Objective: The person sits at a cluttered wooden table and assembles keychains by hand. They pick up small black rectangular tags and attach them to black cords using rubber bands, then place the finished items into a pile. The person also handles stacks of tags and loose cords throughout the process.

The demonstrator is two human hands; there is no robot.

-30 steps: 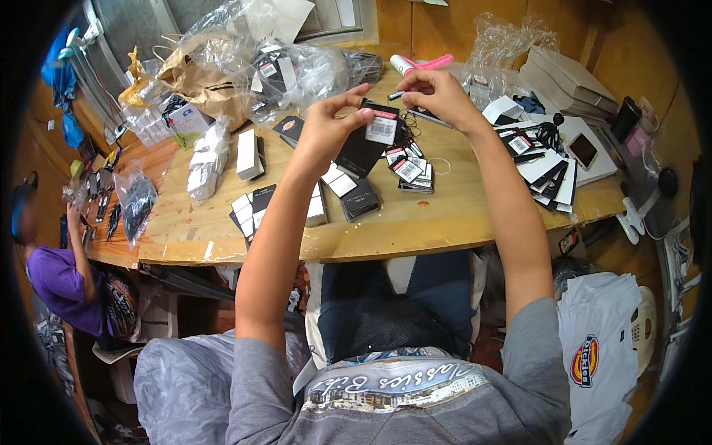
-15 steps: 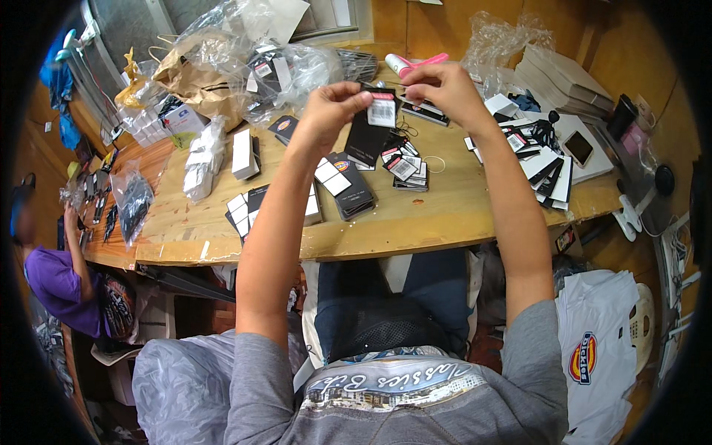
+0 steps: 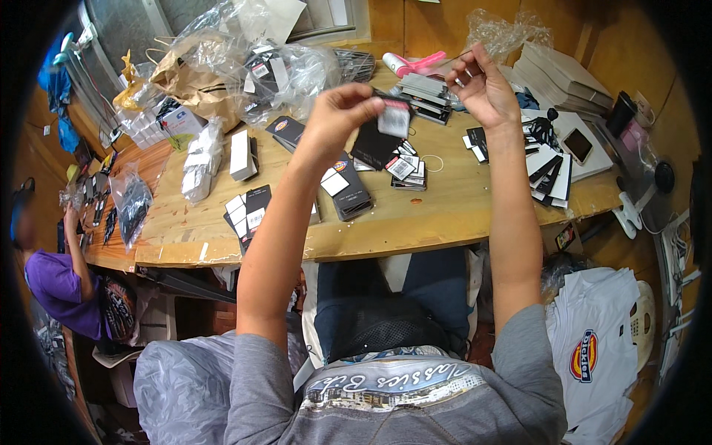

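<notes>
My left hand point(image 3: 343, 113) is closed, pinching a black hang tag point(image 3: 394, 120) with a white barcode sticker and a red strip, blurred by motion. A longer black card point(image 3: 370, 148) hangs just below it; whether the two are joined I cannot tell. Off to the right, my right hand point(image 3: 488, 93) is raised with thumb and forefinger pinched at a thin dark string point(image 3: 461, 57), its other fingers loosely curled. Beneath the tag lies a small stack of barcode tags point(image 3: 406, 172) with dark cords. A stack of black cards point(image 3: 347, 193) sits left of it.
More tags fan out on the right point(image 3: 550, 174), near a phone point(image 3: 577, 147). A white-and-pink roller point(image 3: 400, 65) and a tag stack point(image 3: 426, 95) lie behind. Plastic bags point(image 3: 311, 70) fill the back left. A person in purple point(image 3: 59, 285) sits at far left.
My right hand has moved up and right, away from the left hand, drawing the string out. My left hand and the tag have shifted slightly right.
</notes>
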